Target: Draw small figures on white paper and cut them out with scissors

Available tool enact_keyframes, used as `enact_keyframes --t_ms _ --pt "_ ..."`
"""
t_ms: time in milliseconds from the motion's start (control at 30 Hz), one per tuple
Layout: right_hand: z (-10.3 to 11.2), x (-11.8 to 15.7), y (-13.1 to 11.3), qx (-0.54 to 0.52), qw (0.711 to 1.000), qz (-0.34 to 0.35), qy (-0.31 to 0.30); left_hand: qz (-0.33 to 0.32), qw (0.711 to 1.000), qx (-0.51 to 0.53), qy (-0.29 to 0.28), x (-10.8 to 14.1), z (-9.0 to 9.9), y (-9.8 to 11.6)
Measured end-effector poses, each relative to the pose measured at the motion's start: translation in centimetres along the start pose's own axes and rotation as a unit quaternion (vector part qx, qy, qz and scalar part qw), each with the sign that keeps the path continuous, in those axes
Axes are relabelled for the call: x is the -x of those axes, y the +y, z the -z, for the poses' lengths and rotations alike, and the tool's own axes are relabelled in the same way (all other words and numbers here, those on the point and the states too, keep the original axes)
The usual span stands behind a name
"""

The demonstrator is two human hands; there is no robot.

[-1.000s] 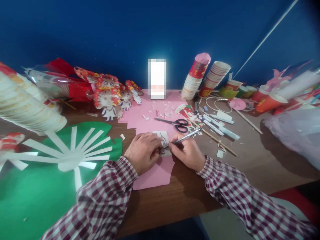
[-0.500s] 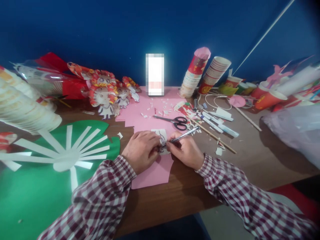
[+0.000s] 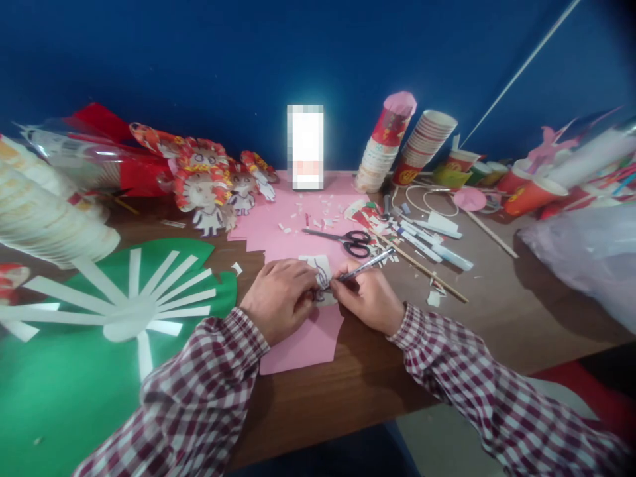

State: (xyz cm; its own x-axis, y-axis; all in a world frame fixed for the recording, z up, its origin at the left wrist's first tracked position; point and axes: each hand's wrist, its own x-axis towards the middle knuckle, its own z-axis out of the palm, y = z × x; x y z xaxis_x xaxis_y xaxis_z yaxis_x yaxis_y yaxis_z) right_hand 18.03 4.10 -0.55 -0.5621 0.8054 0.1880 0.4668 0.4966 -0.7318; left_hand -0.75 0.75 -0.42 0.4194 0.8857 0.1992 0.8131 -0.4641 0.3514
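On a pink paper sheet (image 3: pixel 298 348) lies a small white piece of paper (image 3: pixel 320 265) with dark purple outlines drawn on it. My left hand (image 3: pixel 281 298) rests over its left side, fingers curled and pressing it down; the hand hides part of the drawing. Held in the closed fingers of my right hand (image 3: pixel 372 295) is a slim, silvery-dark pen (image 3: pixel 370 264), tilted up to the right. Its tip is at the paper's drawn lines. Just beyond the hands lie black-handled scissors (image 3: pixel 356 244), with white paper scraps (image 3: pixel 325 212) behind them.
Paper figures (image 3: pixel 209 199) stand at back left, beside a green leaf-shaped sheet (image 3: pixel 163 377) with white strips. A blurred-out bright rectangle (image 3: pixel 305 146) stands by the blue wall. Cup stacks (image 3: pixel 422 149), markers (image 3: pixel 424 245), a wooden stick (image 3: pixel 424 269) and a plastic bag (image 3: pixel 581 258) are rightward.
The whole view has shifted very slightly to the left. Both hands, the pen and the paper hold almost the same places relative to each other.
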Motion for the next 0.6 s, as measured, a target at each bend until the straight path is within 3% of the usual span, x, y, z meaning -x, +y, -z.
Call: enact_keyframes --t_ms 600 --pt "0.18 -0.04 -0.03 0.012 1.000 0.003 0.014 -0.003 1.000 0.000 -0.004 0.03 -0.02 -0.10"
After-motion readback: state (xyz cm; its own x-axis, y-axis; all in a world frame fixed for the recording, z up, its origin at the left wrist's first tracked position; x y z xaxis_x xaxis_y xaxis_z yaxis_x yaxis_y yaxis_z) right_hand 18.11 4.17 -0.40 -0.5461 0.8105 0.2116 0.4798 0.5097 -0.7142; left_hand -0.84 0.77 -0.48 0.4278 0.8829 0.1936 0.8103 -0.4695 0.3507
